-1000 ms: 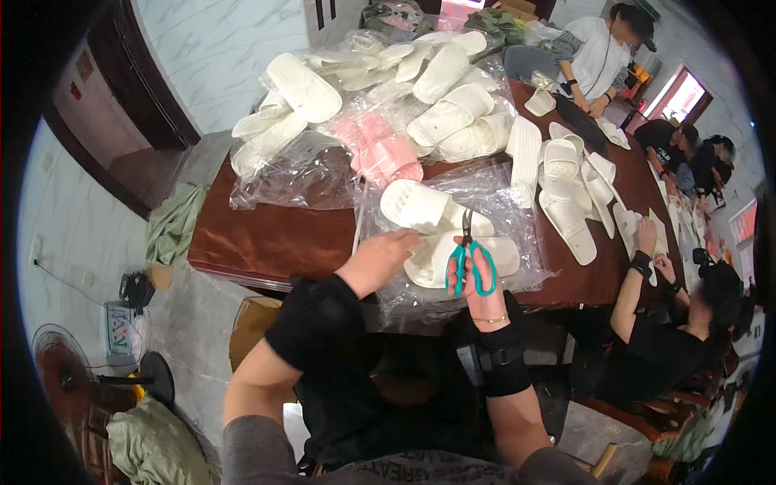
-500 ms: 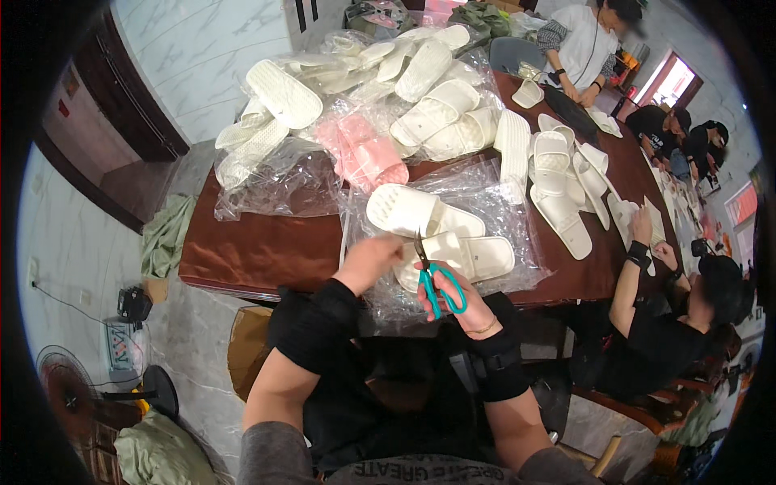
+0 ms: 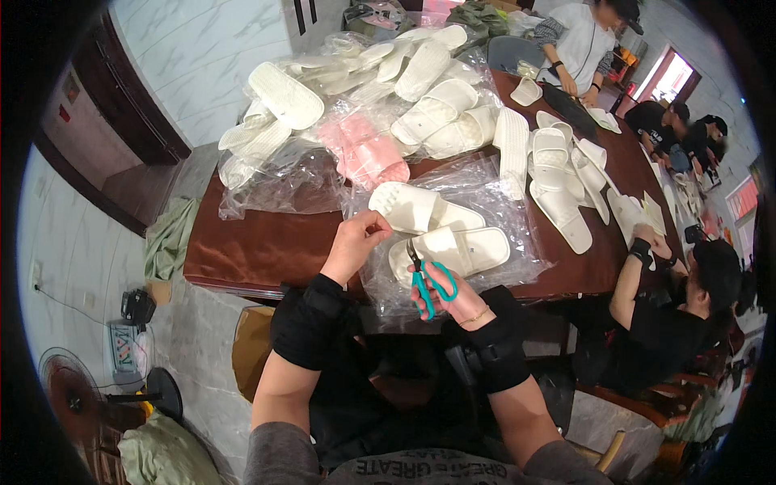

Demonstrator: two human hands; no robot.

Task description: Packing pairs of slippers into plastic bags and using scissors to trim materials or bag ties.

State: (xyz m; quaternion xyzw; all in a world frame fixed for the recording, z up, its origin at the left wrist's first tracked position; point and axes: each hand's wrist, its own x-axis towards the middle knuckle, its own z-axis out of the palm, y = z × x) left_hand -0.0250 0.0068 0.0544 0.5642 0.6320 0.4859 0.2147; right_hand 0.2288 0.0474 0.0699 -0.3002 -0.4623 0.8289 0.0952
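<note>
My right hand [image 3: 459,303] grips a pair of scissors [image 3: 438,289] with teal handles and dark blades, which point away from me over the near white slipper [image 3: 481,246]. My left hand [image 3: 356,242] is closed in a pinch beside the far white slipper [image 3: 412,208]; whatever is between its fingertips is too small to make out. Both slippers lie side by side on a clear plastic bag [image 3: 517,218] near the table's front edge.
White slippers in clear bags [image 3: 287,95] are heaped at the back of the brown-covered table [image 3: 242,255], with a pink pair [image 3: 368,153] in front. More white slippers [image 3: 558,202] lie to the right. A person in black [image 3: 647,331] works at the right side; others stand farther off.
My left hand has drawn left and slightly up, away from the scissors, its fingers now pinched. The scissors have shifted a little left in my right hand.
</note>
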